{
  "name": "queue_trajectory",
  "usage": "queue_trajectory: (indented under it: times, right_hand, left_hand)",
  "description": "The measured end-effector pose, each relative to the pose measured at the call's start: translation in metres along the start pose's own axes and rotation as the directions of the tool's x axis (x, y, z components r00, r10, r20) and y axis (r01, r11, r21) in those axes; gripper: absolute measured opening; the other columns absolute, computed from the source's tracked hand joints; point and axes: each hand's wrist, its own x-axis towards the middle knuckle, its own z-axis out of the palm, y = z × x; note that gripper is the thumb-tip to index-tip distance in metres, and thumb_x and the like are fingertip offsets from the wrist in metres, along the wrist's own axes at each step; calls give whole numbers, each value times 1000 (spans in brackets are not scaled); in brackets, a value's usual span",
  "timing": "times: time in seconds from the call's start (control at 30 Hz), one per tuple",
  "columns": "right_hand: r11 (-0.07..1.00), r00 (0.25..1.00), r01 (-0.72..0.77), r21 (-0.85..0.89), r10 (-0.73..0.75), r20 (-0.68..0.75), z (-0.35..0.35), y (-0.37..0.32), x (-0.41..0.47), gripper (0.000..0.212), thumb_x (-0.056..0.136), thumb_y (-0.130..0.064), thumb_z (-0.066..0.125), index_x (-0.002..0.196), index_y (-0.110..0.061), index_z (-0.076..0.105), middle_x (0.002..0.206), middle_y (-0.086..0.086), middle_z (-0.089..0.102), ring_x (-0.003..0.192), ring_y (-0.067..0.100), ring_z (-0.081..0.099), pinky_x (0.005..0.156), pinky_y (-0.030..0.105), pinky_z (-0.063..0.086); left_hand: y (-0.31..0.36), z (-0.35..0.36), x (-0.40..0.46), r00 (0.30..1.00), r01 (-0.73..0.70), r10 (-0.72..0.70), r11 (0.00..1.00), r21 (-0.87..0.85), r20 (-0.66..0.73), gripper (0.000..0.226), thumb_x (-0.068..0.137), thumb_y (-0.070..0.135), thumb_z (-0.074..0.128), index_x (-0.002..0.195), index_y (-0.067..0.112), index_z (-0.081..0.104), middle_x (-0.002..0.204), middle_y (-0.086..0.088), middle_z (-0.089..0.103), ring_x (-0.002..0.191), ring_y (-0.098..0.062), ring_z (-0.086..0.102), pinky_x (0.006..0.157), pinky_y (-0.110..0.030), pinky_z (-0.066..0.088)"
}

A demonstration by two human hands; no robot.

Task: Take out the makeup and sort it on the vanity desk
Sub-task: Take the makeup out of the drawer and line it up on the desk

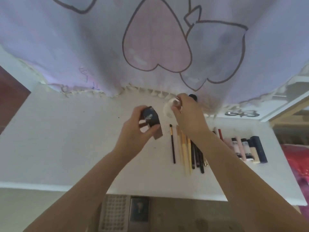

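My left hand (133, 131) grips a dark navy makeup box (151, 117) just above the white vanity desk (66, 139), with a pinkish-brown piece (158, 135) showing under its thumb. My right hand (187, 113) pinches a small clear, whitish container (172, 106) near the desk's back edge. Several brushes and pencils (185, 148) lie side by side at the desk's middle. To the right lie a row of tubes and bottles (247, 148), ending in a dark blue one.
A lilac cloth with heart outlines (155, 44) hangs behind the desk, its tassel fringe touching the back edge. A dark round cap (193, 97) sits behind my right hand. Red fabric (296, 164) lies right of the desk. A perforated tray (113, 213) and dark box (139, 210) lie below.
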Motion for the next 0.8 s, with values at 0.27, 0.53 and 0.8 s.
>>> queue_trajectory:
  times: [0.27,0.53,0.8]
  right_hand:
    - [973,993,-107,-202,113,18,47,5,46,30,91,-7,54,119,-7,44,114,11,54,97,26,58,66,26,40]
    - [983,1000,-29,-184,30,1,20,-6,24,48,94,-22,52,138,-15,32,130,6,45,111,21,53,79,29,51]
    - [984,891,19,179,-98,442,0,17,-134,25,92,-40,42,113,-37,55,85,-27,55,80,-6,55,69,8,45]
  left_hand:
    - [-32,26,127,1000,-12,13,990,144,-11,49,79,21,70,121,18,44,97,9,56,93,-16,59,84,-31,51]
    - [-55,40,139,999,19,-24,989,150,35,59,80,23,71,129,22,39,107,10,56,101,-16,60,85,-27,48]
    - [-33,4,1,992,0,14,993,116,-122,17,93,19,51,108,26,50,84,15,57,76,-5,58,65,-21,50]
